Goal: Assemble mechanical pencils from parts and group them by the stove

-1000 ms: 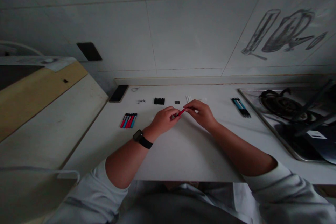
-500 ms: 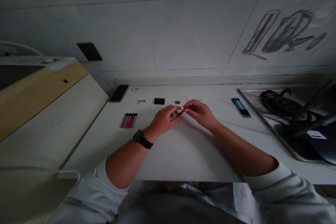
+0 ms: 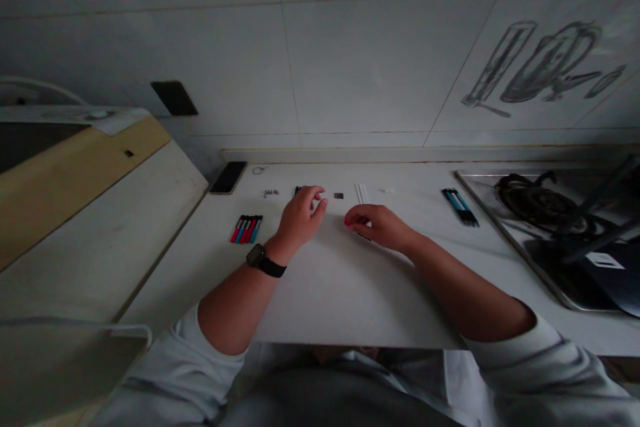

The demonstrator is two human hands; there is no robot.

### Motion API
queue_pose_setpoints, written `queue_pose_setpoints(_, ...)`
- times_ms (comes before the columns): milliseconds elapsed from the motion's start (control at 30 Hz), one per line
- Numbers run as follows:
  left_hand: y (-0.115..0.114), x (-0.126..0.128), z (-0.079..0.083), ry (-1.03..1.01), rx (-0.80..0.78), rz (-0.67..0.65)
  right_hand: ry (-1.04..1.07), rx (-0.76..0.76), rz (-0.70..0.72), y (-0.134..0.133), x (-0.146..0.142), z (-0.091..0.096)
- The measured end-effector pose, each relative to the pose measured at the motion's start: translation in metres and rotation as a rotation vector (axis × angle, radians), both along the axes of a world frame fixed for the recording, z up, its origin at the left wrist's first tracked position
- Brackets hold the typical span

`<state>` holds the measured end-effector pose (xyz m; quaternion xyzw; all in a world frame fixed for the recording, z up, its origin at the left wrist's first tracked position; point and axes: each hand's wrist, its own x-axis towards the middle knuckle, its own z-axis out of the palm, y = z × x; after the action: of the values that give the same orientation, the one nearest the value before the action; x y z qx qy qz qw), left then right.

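My right hand [image 3: 377, 223] is closed around a red pen barrel [image 3: 347, 221], most of which the fingers hide. A thin dark end [image 3: 365, 237] pokes out below that hand. My left hand [image 3: 303, 213], with a black watch [image 3: 256, 255] on its wrist, hovers apart from it, thumb and fingers parted and nothing visible between them. Behind its fingers are the small black cylinders [image 3: 298, 190], now mostly covered. Between the hands lie several tiny dark pieces [image 3: 339, 195]. White thin tubes [image 3: 361, 192] lie just beyond my right hand.
Red and blue pen barrels [image 3: 246, 229] lie in a row at left, with small springs [image 3: 271, 193] behind. A phone [image 3: 228, 177] and a ring [image 3: 259, 170] sit near the wall. Blue-and-black pens [image 3: 460, 207] lie beside the stove [image 3: 530, 207]. Small clear pieces [image 3: 388, 191] lie further back.
My left hand has let go of the red pen barrel and moved left over the black cylinders. My right hand has lowered slightly, turning the barrel.
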<state>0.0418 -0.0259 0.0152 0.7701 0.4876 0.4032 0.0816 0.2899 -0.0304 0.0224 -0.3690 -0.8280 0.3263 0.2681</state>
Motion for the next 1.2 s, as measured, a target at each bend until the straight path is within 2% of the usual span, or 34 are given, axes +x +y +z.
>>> queue_pose_setpoints(100, 0.01, -0.02, 0.009, 0.054, 0.028, 0.159, -0.218, 0.115, 0.122, -0.006, -0.002, 0.002)
queue_pose_setpoints(200, 0.022, -0.049, 0.017, 0.157, 0.0, 0.322, -0.339, 0.183, 0.182, -0.01, -0.005, 0.0)
queue_pose_setpoints(367, 0.035, -0.095, 0.018, 0.382, -0.15, 0.561, -0.391, 0.201, 0.203, -0.012, -0.006, -0.006)
queue_pose_setpoints(500, 0.038, -0.118, 0.012, 0.469, -0.273, 0.664, -0.4, 0.197, 0.217, -0.011, -0.005, -0.008)
queue_pose_setpoints(733, 0.045, -0.123, -0.001, 0.516, -0.356, 0.629, -0.381, 0.208, 0.208, -0.011, -0.003, -0.003)
queue_pose_setpoints(967, 0.049, -0.117, -0.007, 0.534, -0.392, 0.6, -0.323, 0.231, 0.123, -0.01, -0.003, 0.0)
queue_pose_setpoints(1067, 0.05, -0.11, -0.009, 0.456, -0.382, 0.5, -0.291, 0.257, 0.076, -0.008, -0.002, -0.003)
queue_pose_setpoints(1200, 0.049, -0.09, -0.006, 0.205, -0.388, 0.301, -0.259, 0.28, -0.018, -0.001, 0.0, -0.005)
